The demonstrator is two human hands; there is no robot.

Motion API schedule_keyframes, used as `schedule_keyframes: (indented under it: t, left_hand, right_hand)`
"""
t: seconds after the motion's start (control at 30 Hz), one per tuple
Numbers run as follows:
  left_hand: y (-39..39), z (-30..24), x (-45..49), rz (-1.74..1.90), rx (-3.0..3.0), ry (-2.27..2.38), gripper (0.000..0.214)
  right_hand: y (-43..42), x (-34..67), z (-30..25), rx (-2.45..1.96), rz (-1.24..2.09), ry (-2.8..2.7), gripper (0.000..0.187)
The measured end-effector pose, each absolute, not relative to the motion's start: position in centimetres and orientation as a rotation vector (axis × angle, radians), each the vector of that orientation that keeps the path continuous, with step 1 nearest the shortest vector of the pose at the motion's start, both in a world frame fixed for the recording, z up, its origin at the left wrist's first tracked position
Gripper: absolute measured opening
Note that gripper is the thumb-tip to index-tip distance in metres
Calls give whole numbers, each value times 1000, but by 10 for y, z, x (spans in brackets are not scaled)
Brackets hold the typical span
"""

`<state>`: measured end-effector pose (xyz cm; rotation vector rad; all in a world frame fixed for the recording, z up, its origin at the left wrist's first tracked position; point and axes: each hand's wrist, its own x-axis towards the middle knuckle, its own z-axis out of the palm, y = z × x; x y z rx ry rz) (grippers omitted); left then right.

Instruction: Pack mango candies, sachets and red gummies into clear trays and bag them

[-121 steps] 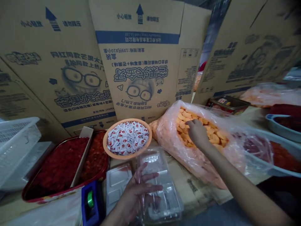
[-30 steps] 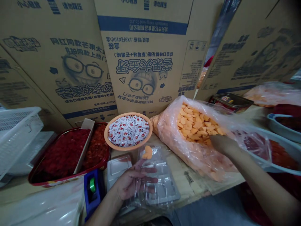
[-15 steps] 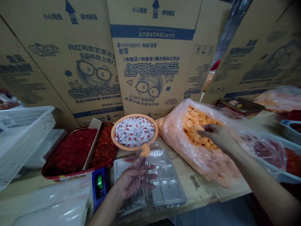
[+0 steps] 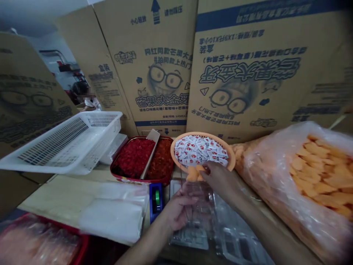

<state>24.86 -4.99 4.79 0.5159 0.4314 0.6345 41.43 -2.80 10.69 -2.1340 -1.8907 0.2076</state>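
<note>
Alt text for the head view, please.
The right hand holds an orange piece beside another, near the left hand, over clear plastic trays. Behind: an orange basket of white packets; right: an open bag of orange pieces.

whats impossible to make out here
In the head view:
clear tray: partly hidden by the right arm, cut off at the bottom
bag of orange pieces: cut off by the right edge
red tub: cut off by the left and bottom edges
sachets: lettering too small to read
</note>
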Motion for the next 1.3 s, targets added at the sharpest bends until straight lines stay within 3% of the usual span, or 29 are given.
schedule_keyframes:
  t: [0.17, 0.47, 0.63, 0.8, 1.0, 1.2, 1.3]
  left_hand:
    - [-41, 41, 232, 661, 496, 502, 45]
    - [-23, 27, 207, 685, 469, 438, 44]
    - [-12, 21, 190, 688, 483, 401, 50]
    - [-6, 24, 180, 699, 488, 409, 49]
    - [-6, 26, 181, 717, 492, 435, 53]
    - [-5, 35, 184, 747, 504, 507, 56]
    - [-4, 39, 183, 764, 517, 524, 58]
  right_hand:
    - [-20, 395, 108, -2172, 37, -2108, 20]
    - [17, 407, 73, -1720, 211, -2010, 25]
    - [55, 446, 67, -2053, 253, -2022, 26]
    - [70, 455, 50, -2186, 357, -2138, 47]
    - [71, 451, 40, -2164, 451, -2153, 11]
    - [84, 433, 41, -2199, 255, -2021, 32]
    - [91, 424, 38, -2242, 269, -1966, 28]
